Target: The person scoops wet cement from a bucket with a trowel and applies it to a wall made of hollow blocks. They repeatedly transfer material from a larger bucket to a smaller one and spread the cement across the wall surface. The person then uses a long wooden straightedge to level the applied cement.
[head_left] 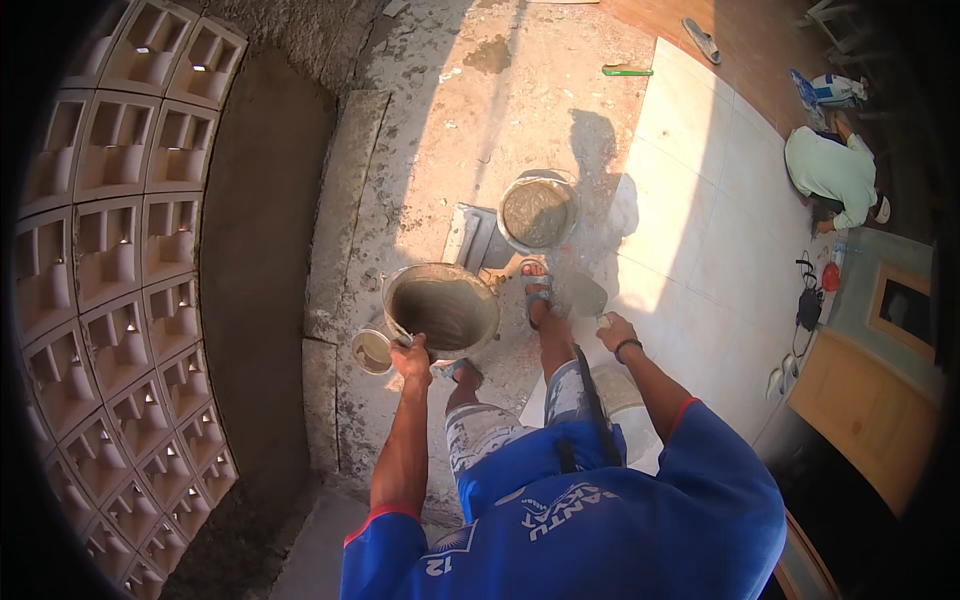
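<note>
My left hand (411,360) is closed on the near rim of a large bucket (484,291), which has wet grey mortar low inside. In my right hand (619,334) is the handle of a trowel; its grey, rounded blade (583,295) is over the floor beside my sandalled foot. Farther off stands a second bucket (563,236), filled nearly to the brim with grey mortar, partly in shadow. A small pail (371,352) touches or nearly touches the large bucket on its left. Between the buckets lies a grey, flat-sided piece (466,236) whose kind I cannot make out.
A perforated block wall (142,250) rises at left, above a smooth rendered strip (262,260). Pale tiles (690,190) cover the right floor. A green-handled tool (627,71) and a slipper (702,41) lie at the back. Another person (832,172) crouches at far right near a wooden panel (850,410).
</note>
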Available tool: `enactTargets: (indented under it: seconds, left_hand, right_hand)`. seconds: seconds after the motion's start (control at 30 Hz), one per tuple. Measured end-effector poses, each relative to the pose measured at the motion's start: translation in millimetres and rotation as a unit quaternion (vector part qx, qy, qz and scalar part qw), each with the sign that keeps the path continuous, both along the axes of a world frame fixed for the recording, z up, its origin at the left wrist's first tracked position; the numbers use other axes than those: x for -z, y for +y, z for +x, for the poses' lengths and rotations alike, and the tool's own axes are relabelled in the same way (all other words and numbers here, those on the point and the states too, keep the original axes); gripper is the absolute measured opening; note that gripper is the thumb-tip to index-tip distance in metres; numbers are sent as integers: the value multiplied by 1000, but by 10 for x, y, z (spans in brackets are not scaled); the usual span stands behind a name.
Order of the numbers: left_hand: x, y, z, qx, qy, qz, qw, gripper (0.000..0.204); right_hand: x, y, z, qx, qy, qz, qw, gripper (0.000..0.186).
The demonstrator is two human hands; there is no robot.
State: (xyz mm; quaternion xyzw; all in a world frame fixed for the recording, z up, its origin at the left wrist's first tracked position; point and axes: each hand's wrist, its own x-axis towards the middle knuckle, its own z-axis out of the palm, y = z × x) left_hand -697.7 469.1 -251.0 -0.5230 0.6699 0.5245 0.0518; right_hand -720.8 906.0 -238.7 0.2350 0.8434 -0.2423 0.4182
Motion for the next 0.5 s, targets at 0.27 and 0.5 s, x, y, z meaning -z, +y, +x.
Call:
enactTargets:
  seconds: [0.27, 0.5]
  left_hand:
    - [835, 581, -691, 113, -171, -100, 974, 46]
    - [1624, 761, -943, 172, -250, -99, 948, 47]
  right_hand:
    - [1556, 183, -1610, -197, 49, 126, 971, 31]
    - [2304, 191, -2157, -279, 63, 130, 949, 27]
